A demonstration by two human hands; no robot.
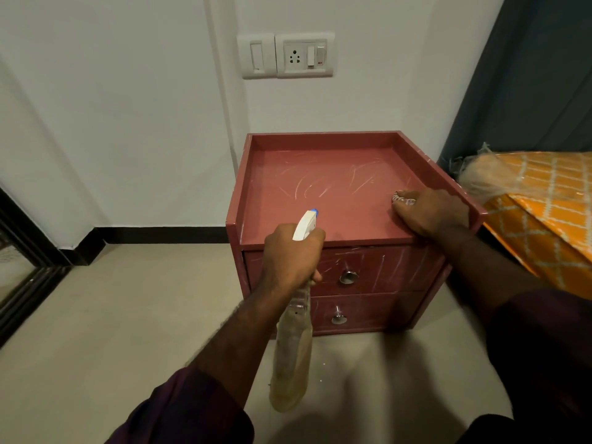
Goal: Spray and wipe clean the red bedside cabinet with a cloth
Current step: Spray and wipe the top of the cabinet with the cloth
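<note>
the fingers of the left hand (291, 257) are clamped round the neck of a clear plastic spray bottle of yellowish liquid (293, 354), nozzle aimed past them over the scratched red bedside cabinet (320, 193). right of them, the right hand (432, 214) curls its fingers on a small patterned cloth (403, 197) on the cabinet top. a squeeze pitched too high could mist the white wall socket (304, 56) beyond.

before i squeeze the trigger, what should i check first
1. Grip of left hand on spray bottle: ok.
2. Aim of nozzle over the cabinet top: ok.
3. Ready cloth under right hand: ok.
4. Spray line clear of right hand: ok, it sits by the right rim.
5. Top free of white streaks: not ok.
6. Mist risk to wall socket: cannot tell.
</note>
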